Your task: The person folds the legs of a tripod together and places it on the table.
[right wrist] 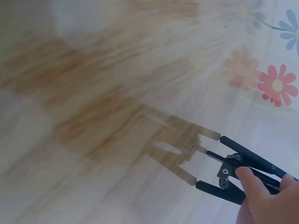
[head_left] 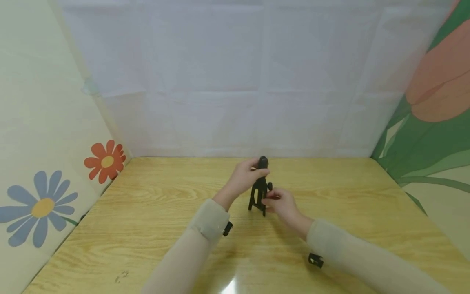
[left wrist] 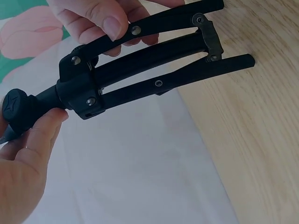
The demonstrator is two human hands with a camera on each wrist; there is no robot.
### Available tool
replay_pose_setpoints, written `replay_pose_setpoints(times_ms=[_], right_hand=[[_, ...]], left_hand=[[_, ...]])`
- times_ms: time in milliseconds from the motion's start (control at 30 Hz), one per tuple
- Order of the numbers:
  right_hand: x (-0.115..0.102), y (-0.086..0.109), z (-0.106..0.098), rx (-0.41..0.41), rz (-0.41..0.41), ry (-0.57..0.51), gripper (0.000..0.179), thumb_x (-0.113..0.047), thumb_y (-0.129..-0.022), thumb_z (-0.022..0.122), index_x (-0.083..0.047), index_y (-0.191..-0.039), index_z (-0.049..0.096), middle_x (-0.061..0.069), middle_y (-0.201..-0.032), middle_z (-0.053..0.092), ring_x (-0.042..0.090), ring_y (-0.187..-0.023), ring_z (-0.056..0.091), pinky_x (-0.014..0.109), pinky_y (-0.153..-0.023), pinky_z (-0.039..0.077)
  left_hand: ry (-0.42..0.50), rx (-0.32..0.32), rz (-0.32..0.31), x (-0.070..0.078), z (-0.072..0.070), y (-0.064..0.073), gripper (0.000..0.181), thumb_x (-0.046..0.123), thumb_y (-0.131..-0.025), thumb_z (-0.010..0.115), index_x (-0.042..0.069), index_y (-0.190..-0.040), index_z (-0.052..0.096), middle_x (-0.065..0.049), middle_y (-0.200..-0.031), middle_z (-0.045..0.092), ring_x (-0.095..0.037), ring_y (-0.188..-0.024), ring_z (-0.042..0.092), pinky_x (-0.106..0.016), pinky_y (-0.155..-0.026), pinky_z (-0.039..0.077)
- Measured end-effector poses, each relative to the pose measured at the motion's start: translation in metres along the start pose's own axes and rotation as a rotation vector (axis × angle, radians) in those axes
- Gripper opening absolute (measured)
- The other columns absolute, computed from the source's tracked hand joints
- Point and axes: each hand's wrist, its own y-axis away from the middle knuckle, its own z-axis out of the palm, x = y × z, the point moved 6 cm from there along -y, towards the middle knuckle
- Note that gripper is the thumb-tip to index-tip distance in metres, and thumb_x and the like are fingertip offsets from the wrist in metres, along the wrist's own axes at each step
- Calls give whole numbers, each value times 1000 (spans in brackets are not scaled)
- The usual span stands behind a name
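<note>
A small black tripod [head_left: 259, 191] stands near the middle of the table, its legs spread partway and its feet meeting their reflections on the glossy top. Around its upper column, my left hand [head_left: 243, 177] curls thumb and fingers. The left wrist view shows that hand [left wrist: 28, 168] just below the leg hub [left wrist: 81, 86], beside a round knob [left wrist: 17, 106]. My right hand [head_left: 285, 204] pinches one leg from the right, thumb in front and fingers behind. Metal-jointed braces [right wrist: 226, 172] link the legs in the right wrist view, close to the right thumb [right wrist: 250, 182].
The wood-grain table [head_left: 165, 204] is glossy and reflects light near its front. A white sheet [head_left: 220, 81] hangs behind it. Side panels carry printed flowers [head_left: 43, 208] on the left and a large tulip [head_left: 440, 81] on the right.
</note>
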Motion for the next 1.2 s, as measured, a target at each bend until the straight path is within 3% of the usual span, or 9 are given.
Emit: replay_pose_setpoints(times_ms=[200,433,600,733,1200], right_hand=[[3,-2,-2,-11,10,28,12,10,-88,62,12,-99,59,17,-96,61,23,-85,62,39,-77,57],[2,1,-7,-69,-10,37,23,11,-88,59,12,-111,56,25,-111,58,32,-99,61,41,-84,55],[0,4,-17,-72,-14,23,28,13,-90,54,14,-119,51,31,-121,52,42,-110,55,46,-90,51],[-2,3,-19,-83,-28,26,29,13,-91,52,16,-120,50,32,-121,51,44,-112,53,47,-91,51],[-6,-7,-22,-67,-78,124,25,11,-93,53,13,-118,54,30,-119,52,39,-108,57,47,-89,52]], left_hand=[[5,-32,30,-1,2,0,22,23,-98,60,4,-108,63,-9,-109,65,-27,-109,60,-39,-88,52],[42,-43,30,-16,-7,9,42,28,-104,49,4,-138,52,-12,-132,57,-26,-119,55,-42,-97,47],[15,-33,-9,-35,-16,22,40,22,-105,46,-2,-137,50,-19,-129,57,-31,-115,56,-44,-95,48],[-21,-62,-20,-47,-17,29,37,13,-103,48,-2,-136,51,-21,-129,57,-32,-115,57,-45,-96,48],[-141,-128,-72,-68,0,32,36,6,-98,57,-2,-133,54,-17,-120,62,-33,-110,59,-43,-91,51]])
